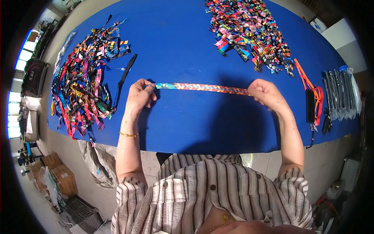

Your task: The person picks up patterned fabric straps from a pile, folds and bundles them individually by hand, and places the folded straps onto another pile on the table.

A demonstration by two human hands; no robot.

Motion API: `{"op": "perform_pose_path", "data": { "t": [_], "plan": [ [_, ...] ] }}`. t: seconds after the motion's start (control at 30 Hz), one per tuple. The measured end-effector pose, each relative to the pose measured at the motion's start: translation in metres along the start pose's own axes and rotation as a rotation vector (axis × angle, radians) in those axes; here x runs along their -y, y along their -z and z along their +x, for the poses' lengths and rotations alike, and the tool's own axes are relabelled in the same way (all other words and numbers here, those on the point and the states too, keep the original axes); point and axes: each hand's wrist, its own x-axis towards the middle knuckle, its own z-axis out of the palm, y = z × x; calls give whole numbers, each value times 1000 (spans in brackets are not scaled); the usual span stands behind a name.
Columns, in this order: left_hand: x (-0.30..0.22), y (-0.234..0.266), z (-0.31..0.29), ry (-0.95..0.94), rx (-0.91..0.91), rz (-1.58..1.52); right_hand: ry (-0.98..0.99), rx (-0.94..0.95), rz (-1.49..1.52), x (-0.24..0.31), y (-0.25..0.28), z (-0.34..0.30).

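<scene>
A patterned fabric strap (pixel 206 87), blue at its left end and red, yellow and white along the rest, is stretched nearly level above the blue table (pixel 167 121). My left hand (pixel 139 95) pinches its left end, and my right hand (pixel 266 93) grips the right end in closed fingers. To the left lies a loose tangle of many-coloured straps (pixel 85 78), with one black strap (pixel 125 80) trailing toward my left hand. Beyond my right hand, at the far side, a dense heap of short colourful straps (pixel 249 31) is spread out.
On the right side of the table lie an orange strap with a black piece (pixel 311 93) and a stack of clear-wrapped dark packets (pixel 341 93). Cardboard boxes (pixel 58 173) stand on the floor at lower left, near a plastic sheet (pixel 99 163) hanging by the table's front edge.
</scene>
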Motion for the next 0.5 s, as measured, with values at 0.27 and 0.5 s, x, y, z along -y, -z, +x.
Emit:
{"op": "perform_pose_path", "data": {
  "t": [0.27,0.5],
  "plan": [
    [-2,-15,3,18,-49,171,48,-223,-163,-41,21,-14],
    [-1,-10,3,65,-118,258,0,-334,-284,-42,28,-23]
  ]
}}
